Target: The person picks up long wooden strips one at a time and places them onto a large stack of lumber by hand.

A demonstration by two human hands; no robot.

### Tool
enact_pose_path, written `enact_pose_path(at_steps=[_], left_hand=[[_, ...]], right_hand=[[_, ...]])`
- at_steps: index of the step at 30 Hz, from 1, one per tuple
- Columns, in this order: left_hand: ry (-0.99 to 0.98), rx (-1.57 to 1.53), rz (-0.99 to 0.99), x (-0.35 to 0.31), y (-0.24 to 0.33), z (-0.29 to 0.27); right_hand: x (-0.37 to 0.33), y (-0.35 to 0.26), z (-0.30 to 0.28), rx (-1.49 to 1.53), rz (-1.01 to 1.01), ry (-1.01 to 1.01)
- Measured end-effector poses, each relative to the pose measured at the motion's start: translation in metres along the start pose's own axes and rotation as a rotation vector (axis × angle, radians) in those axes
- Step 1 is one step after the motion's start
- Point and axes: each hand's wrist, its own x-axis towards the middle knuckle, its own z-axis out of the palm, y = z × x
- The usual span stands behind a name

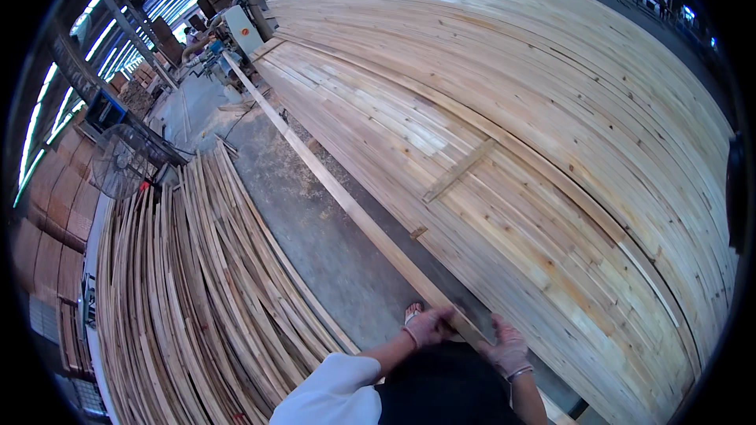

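Note:
A long, narrow wooden strip (346,201) runs from in front of my body toward a machine in the far left. My left hand (429,327) is closed on the strip from its left side, the fingertips bent over it. On the other side, a little closer to me, my right hand (508,350) grips the same strip, with thumb and fingers at its edge; part of this grip is hard to make out. Both hands seem to wear thin, pale gloves. The near end of the strip continues past my right wrist.
At right, a huge stack of wooden strips (551,71) carries a short crosspiece (461,169). Many loose strips (213,283) lie at left, near a standing fan (122,159). Sawdust covers parts of the grey floor (276,181). A machine cabinet (242,29) and a person (191,35) are far off.

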Motion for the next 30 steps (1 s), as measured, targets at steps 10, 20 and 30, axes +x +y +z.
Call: enact_pose_path(at_steps=[10, 20, 30], left_hand=[[-0.107, -0.207, 0.445, -0.003, 0.085, 0.032], [-0.175, 0.247, -0.114, -0.021, 0.008, 0.034], [-0.568, 0.603, -0.282, -0.050, 0.042, 0.049]], right_hand=[[-0.233, 0.176, -0.093, -0.603, 0.428, 0.022], [-0.247, 0.165, -0.084, -0.659, 0.510, 0.030], [-0.298, 0.151, -0.127, -0.695, 0.729, 0.269]])
